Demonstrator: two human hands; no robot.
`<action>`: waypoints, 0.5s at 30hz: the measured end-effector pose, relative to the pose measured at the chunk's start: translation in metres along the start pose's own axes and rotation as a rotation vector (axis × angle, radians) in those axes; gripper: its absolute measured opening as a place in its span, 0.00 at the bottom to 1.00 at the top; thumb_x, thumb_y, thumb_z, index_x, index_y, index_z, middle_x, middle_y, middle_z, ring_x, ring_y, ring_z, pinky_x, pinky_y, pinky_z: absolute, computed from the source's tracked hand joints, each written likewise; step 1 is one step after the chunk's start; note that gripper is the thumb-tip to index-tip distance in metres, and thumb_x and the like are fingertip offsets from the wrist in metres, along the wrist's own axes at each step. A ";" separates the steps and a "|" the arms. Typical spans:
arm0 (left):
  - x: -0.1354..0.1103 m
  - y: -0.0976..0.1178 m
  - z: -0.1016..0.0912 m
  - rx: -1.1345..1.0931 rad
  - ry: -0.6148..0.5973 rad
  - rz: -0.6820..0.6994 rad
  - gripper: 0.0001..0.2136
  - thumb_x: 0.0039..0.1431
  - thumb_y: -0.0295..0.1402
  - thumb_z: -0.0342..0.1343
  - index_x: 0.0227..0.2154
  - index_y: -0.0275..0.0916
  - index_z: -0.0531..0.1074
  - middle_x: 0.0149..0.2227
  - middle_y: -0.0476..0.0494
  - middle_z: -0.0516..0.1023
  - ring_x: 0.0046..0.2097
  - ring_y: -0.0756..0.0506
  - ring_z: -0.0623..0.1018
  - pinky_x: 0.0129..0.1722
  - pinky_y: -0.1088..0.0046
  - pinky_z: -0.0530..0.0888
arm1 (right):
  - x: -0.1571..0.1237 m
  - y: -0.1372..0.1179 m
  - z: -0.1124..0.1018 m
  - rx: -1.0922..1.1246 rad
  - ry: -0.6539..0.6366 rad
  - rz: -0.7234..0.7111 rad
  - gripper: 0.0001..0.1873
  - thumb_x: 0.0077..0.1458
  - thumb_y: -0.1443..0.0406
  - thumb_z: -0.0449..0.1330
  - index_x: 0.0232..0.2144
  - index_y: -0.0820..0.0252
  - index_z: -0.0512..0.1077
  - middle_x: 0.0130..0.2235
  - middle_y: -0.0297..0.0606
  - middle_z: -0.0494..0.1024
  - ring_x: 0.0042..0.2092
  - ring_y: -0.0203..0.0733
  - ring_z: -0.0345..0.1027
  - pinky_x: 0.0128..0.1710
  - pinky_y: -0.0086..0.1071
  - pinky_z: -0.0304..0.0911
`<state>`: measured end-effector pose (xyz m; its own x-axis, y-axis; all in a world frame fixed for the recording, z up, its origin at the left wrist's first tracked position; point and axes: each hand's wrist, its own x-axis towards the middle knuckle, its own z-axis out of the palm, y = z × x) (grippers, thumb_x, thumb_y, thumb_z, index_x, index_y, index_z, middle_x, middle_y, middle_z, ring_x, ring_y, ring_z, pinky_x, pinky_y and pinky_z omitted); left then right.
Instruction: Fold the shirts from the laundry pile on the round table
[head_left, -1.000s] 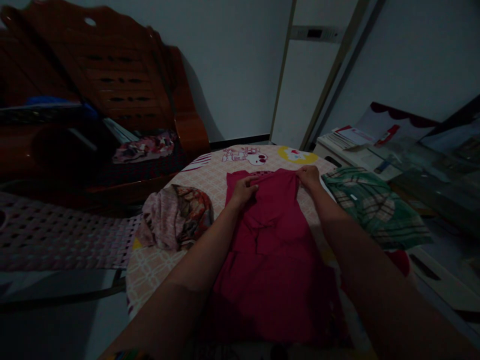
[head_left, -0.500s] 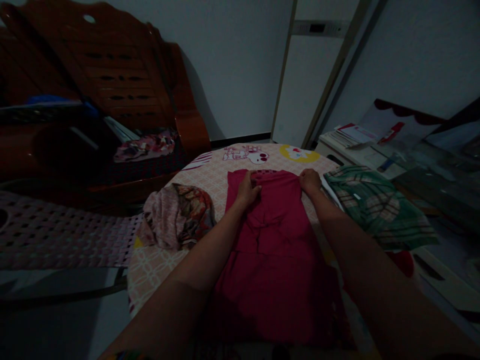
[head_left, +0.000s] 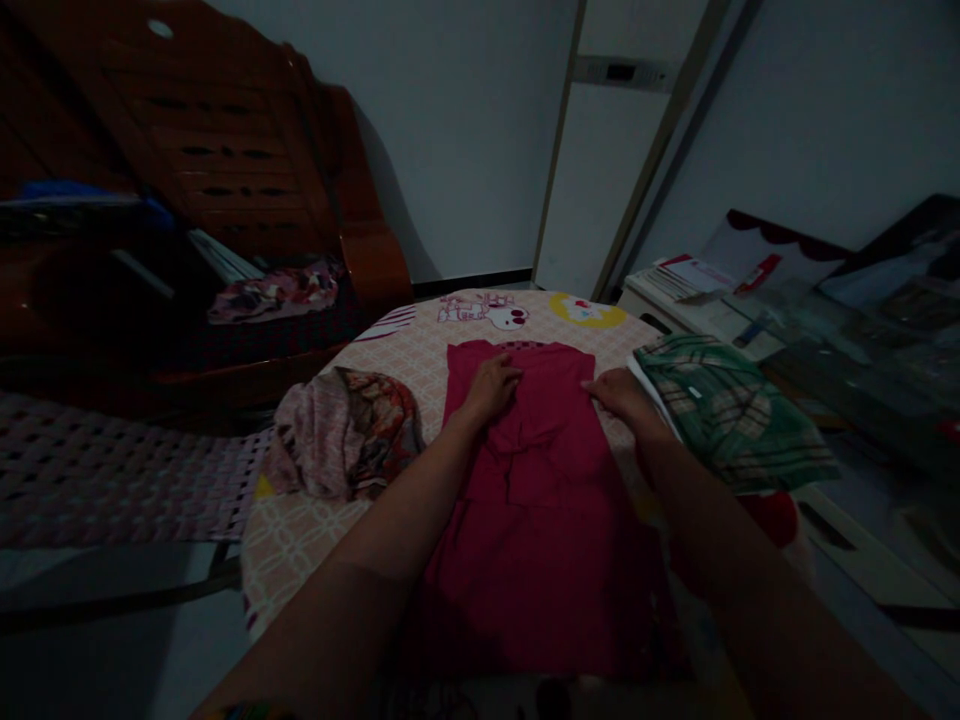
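Observation:
A magenta dress [head_left: 540, 560] lies spread on the round table, its neck end away from me, with creases gathered at the middle of the front. My left hand [head_left: 493, 386] rests on its upper left part, fingers stretched out over the cloth. At the upper right edge, my right hand [head_left: 619, 394] has thumb and fingers closed on the side of the cloth, just below the corner. The undersides of its fingers are hidden. A green plaid cloth [head_left: 735, 410] lies to the right of that hand. Left of the dress sits a crumpled patterned cloth [head_left: 341, 435].
The table [head_left: 300, 545] has a pale printed cover. Behind it, to the left, stands a wooden bench [head_left: 217, 130] with fabric on its seat. A woven seat [head_left: 127, 470] is at the left. Papers [head_left: 686, 278] lie on a side cabinet at the right.
My right hand has moved down from the dress's top right corner along its side edge. The corner now lies flat. My left hand has shifted slightly down and flattened on the cloth.

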<state>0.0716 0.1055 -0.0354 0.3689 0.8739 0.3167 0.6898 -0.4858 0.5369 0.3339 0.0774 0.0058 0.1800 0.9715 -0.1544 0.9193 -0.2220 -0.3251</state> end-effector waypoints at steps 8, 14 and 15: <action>-0.002 -0.007 0.006 0.077 -0.003 -0.009 0.18 0.61 0.26 0.55 0.52 0.40 0.79 0.59 0.32 0.74 0.62 0.34 0.72 0.63 0.52 0.68 | -0.022 -0.007 0.012 -0.233 0.223 -0.072 0.11 0.61 0.64 0.58 0.39 0.64 0.79 0.43 0.53 0.81 0.44 0.48 0.76 0.37 0.32 0.62; 0.000 -0.010 0.008 0.084 0.000 -0.003 0.18 0.61 0.26 0.55 0.53 0.38 0.79 0.58 0.31 0.74 0.62 0.35 0.72 0.63 0.53 0.67 | -0.064 -0.033 0.018 -0.130 0.270 -0.364 0.08 0.63 0.63 0.58 0.37 0.60 0.76 0.35 0.43 0.81 0.36 0.43 0.74 0.34 0.31 0.57; 0.001 -0.010 0.009 0.083 0.002 -0.002 0.18 0.61 0.26 0.55 0.53 0.39 0.79 0.58 0.31 0.74 0.61 0.35 0.72 0.63 0.53 0.67 | -0.073 -0.036 0.021 -0.082 0.219 -0.437 0.08 0.62 0.62 0.59 0.34 0.59 0.75 0.33 0.40 0.80 0.34 0.41 0.72 0.33 0.30 0.56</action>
<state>0.0704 0.1111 -0.0475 0.3665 0.8747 0.3171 0.7396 -0.4807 0.4712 0.2807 0.0130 0.0088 -0.1668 0.9689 0.1828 0.9481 0.2085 -0.2401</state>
